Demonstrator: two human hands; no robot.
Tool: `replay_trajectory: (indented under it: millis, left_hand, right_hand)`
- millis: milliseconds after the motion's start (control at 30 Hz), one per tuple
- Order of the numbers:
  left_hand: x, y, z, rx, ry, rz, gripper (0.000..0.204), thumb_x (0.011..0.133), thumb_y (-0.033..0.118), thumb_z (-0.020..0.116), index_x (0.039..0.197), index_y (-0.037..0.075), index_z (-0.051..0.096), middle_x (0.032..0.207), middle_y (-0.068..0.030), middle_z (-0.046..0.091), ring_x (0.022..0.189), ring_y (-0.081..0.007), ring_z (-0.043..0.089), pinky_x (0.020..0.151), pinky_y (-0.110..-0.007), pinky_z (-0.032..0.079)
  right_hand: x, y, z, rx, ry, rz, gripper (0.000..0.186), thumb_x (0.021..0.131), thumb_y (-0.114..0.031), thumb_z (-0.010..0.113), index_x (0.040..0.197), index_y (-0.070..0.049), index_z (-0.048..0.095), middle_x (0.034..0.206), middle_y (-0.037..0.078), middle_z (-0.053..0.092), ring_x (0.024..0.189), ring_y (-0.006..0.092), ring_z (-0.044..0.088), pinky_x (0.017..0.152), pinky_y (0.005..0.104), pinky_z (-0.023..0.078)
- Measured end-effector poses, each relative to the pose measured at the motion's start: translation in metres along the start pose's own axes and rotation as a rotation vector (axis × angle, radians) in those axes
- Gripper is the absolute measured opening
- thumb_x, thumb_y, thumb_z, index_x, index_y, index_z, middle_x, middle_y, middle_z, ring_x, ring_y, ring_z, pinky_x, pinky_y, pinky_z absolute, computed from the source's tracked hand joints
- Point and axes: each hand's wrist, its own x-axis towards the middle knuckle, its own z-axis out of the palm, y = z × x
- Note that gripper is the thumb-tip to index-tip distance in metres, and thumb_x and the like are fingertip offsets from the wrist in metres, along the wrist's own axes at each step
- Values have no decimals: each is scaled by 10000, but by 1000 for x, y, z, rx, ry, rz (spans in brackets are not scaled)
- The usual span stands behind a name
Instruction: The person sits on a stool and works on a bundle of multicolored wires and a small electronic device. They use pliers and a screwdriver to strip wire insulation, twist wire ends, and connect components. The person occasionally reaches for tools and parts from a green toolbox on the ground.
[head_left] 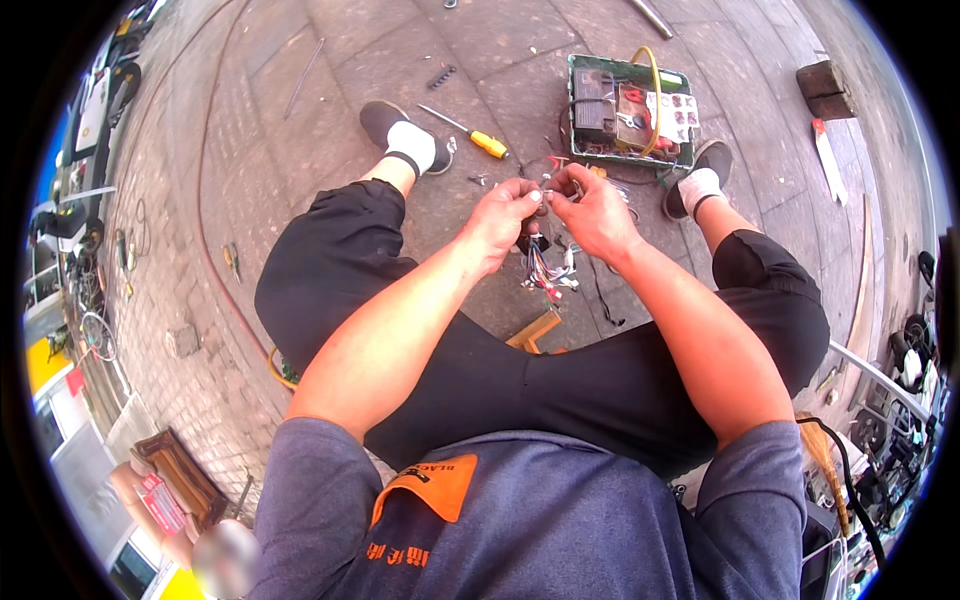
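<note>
My left hand (503,218) and my right hand (598,213) meet between my knees, thumbs and fingertips pinched close together. A wiring harness (548,268) with many-coloured wires and white connectors hangs just below my left hand, whose curled fingers seem to hold its upper part. At my right fingertips is a tiny pale piece, partly hidden, whose kind I cannot make out. More loose wires and small parts lie on the paving beyond my hands. A yellow-handled screwdriver (487,144) rests on the ground ahead of my left hand.
A green crate (630,158) holding a black battery, tools and a yellow hose handle stands by my right foot. A wooden stool (534,328) shows beneath me. Pliers (232,262) and a long hose (207,215) lie left. A wooden block (826,90) sits far right; a person sits lower left.
</note>
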Motion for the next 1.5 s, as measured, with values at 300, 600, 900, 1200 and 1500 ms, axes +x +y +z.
replay_trajectory:
  millis: [300, 600, 900, 1200, 1500]
  left_hand:
    - [0, -1, -2, -4, -40, -18, 165, 1065, 249, 634, 1155, 112, 653, 967, 36, 626, 787, -78, 530, 737, -257, 475]
    - [-1, 0, -3, -23, -55, -52, 169, 1059, 236, 637, 1167, 109, 664, 961, 43, 660, 767, -69, 524, 725, -250, 473]
    - [-4, 2, 3, 45, 22, -5, 152, 1051, 216, 632, 1154, 114, 676, 926, 55, 682, 713, -49, 547, 607, -233, 469]
    - [-7, 4, 11, 336, 122, 104, 248, 1016, 218, 634, 1168, 34, 703, 894, 31, 660, 721, -31, 551, 601, -239, 447]
    - [-10, 8, 13, 197, 149, 53, 249, 978, 186, 667, 1068, -34, 745, 997, -75, 737, 952, -150, 646, 874, -319, 490]
  right_hand:
    - [4, 4, -3, -21, -36, 48, 235, 938, -224, 712, 1048, -23, 662, 961, 113, 739, 841, 206, 690, 805, 370, 541]
    - [-1, -4, -4, -155, -15, 46, 533, 905, -301, 754, 1360, -51, 632, 1130, 143, 752, 1044, 278, 739, 926, 378, 561]
    - [-2, -7, -5, -182, -60, 64, 434, 888, -300, 759, 1235, -57, 665, 1079, 139, 758, 1012, 329, 734, 899, 405, 566]
    - [-9, -15, -4, -409, 71, -154, 273, 857, -229, 738, 1054, -54, 668, 961, 183, 726, 948, 395, 707, 840, 484, 558]
    - [-8, -17, -4, -440, 46, -124, 265, 850, -233, 734, 1017, -45, 649, 966, 189, 715, 965, 401, 696, 842, 501, 547]
